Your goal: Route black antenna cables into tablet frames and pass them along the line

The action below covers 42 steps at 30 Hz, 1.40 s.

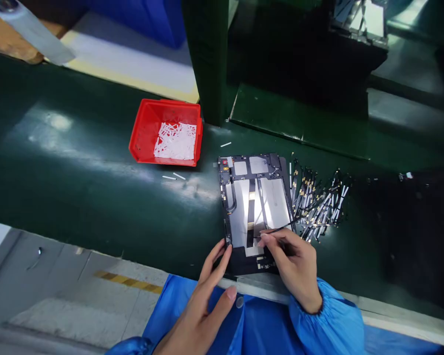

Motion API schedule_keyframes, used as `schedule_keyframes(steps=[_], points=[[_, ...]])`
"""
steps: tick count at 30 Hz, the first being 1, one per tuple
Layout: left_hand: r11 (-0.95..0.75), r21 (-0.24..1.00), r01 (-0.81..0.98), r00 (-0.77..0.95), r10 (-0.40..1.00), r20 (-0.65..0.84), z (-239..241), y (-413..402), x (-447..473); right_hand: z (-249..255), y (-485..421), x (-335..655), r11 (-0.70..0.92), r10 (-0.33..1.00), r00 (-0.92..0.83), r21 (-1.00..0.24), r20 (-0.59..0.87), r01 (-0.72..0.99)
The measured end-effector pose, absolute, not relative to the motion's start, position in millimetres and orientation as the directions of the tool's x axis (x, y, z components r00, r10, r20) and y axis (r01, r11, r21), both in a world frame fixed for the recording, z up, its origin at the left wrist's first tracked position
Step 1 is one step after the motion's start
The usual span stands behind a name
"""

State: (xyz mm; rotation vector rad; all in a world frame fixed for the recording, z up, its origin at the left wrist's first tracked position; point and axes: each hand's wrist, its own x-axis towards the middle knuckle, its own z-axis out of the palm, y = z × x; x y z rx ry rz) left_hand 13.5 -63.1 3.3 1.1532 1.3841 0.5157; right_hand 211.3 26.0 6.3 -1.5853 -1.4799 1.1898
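Note:
An opened tablet (240,212) lies on the green table in front of me, its silver batteries and black flex strips exposed. My left hand (209,301) has its fingers stretched out, the fingertips touching the tablet's lower left edge. Over the tablet's lower right part, my right hand (292,261) pinches a thin black cable (281,228) between thumb and finger. A loose pile of similar thin cables (318,204), with white strips and gold-coloured ends, lies just right of the tablet.
Left of the tablet stands a red bin (144,133) holding many small white strips (177,143). Loose white strips (169,177) lie on the table near it. A dark green post (209,64) rises behind, beside a raised green ledge (299,116). The table's front edge (403,323) runs close to my body.

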Motion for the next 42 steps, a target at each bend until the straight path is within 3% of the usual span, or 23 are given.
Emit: schedule_keyframes(steps=[12,17,20,23,27,31,35,42], points=[[0.419,0.856,0.302,0.198,0.851,-0.486,15,-59,9,-3,20,205,-0.017,0.999,-0.026,-0.885,-0.033,0.466],[0.494,0.869,-0.026,0.135,0.863,-0.486,6,-53,11,-6,20,205,0.034,0.999,-0.034,-0.890,0.020,0.454],[0.606,0.732,-0.309,0.159,0.792,-0.589,5,-46,8,-4,19,204,0.033,0.999,-0.032,-0.891,0.021,0.452],[0.636,0.640,-0.430,0.164,0.753,-0.638,6,-41,3,5,20,198,0.029,0.998,-0.066,-0.894,-0.001,0.448],[0.561,0.767,-0.310,0.059,0.817,-0.574,0,-41,2,17,29,187,0.014,0.941,-0.296,-0.855,-0.164,0.519],[0.362,0.931,0.033,-0.054,0.931,-0.360,-11,-30,8,22,40,181,-0.034,0.887,-0.329,-0.757,-0.324,0.652],[0.288,0.933,0.214,-0.015,0.956,-0.292,-20,-13,12,24,43,180,-0.050,0.869,-0.325,-0.720,-0.373,0.692],[0.263,0.930,0.257,0.053,0.957,-0.285,-25,-7,8,24,42,179,-0.074,0.862,-0.316,-0.714,-0.397,0.696]])
